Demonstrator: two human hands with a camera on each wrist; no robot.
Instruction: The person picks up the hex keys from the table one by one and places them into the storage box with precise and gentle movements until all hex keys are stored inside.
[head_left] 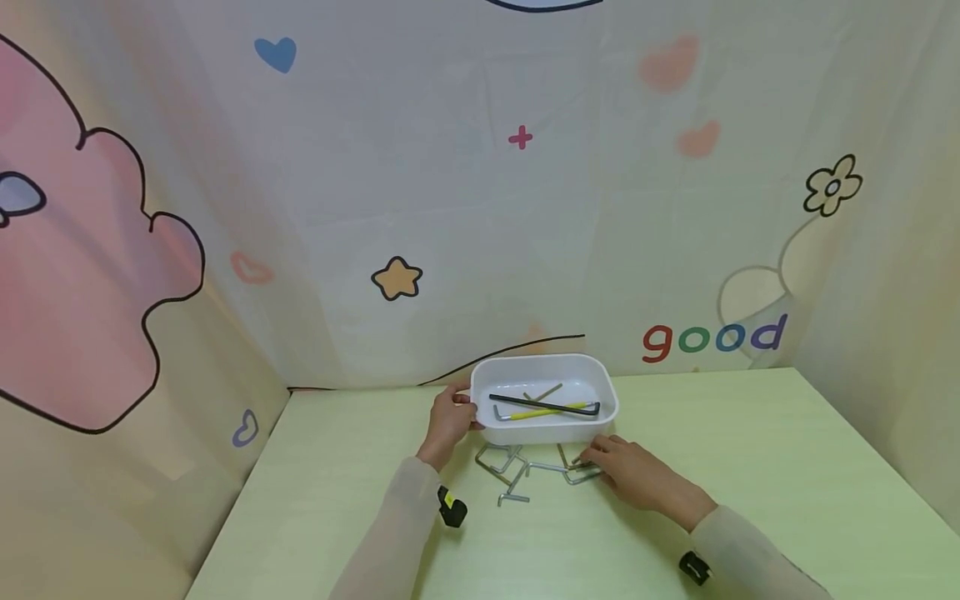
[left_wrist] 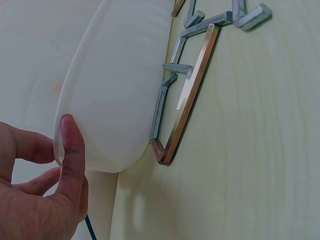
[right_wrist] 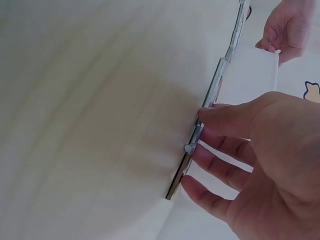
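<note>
My left hand point(head_left: 448, 423) pinches the left end of a white plastic bin point(head_left: 517, 434), its thumb on the outer wall in the left wrist view. Inside lie a black hex key point(head_left: 536, 403), a yellow-sleeved hex key point(head_left: 532, 413) and brass-coloured ones. In front of the bin, my right hand point(head_left: 636, 473) is low over the table at the right-hand hex keys. Its thumb and fingertips close on a silver hex key point(right_wrist: 214, 82) in the right wrist view; how firmly is not visible. A brass-coloured hex key point(left_wrist: 192, 97) lies beside the bin.
Several more hex keys, including a short silver one point(head_left: 513, 498), lie loosely across one another on the pale green table point(head_left: 315, 500). A printed curtain point(head_left: 480, 208) hangs right behind the bin. A small black device sits at each wrist.
</note>
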